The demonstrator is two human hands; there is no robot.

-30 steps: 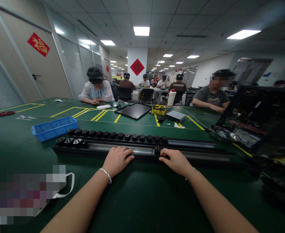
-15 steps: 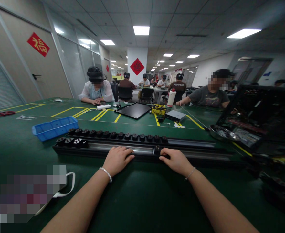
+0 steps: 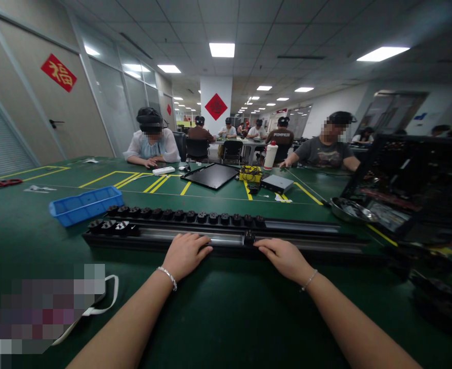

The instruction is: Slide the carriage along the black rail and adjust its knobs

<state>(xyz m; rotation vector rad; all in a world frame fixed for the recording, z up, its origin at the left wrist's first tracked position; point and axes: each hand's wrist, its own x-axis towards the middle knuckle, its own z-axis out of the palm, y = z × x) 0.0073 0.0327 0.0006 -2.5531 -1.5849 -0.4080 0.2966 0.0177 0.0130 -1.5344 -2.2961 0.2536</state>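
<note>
The left hand [image 3: 187, 254] is resting on the front black track [image 3: 189, 249], its fingers lying together over the edge and its thumb spreading apart; whether they are gripping it cannot be told. The right hand [image 3: 283, 257] is hovering at the same track, thumb and forefinger standing slightly apart, just beside a lone black socket module [image 3: 249, 237] that is sitting in the channel between the hands. Behind, a row of similar modules [image 3: 190, 216] is lining the rear track [image 3: 303, 226], and a blue bin [image 3: 87, 205] is standing near its left end.
</note>
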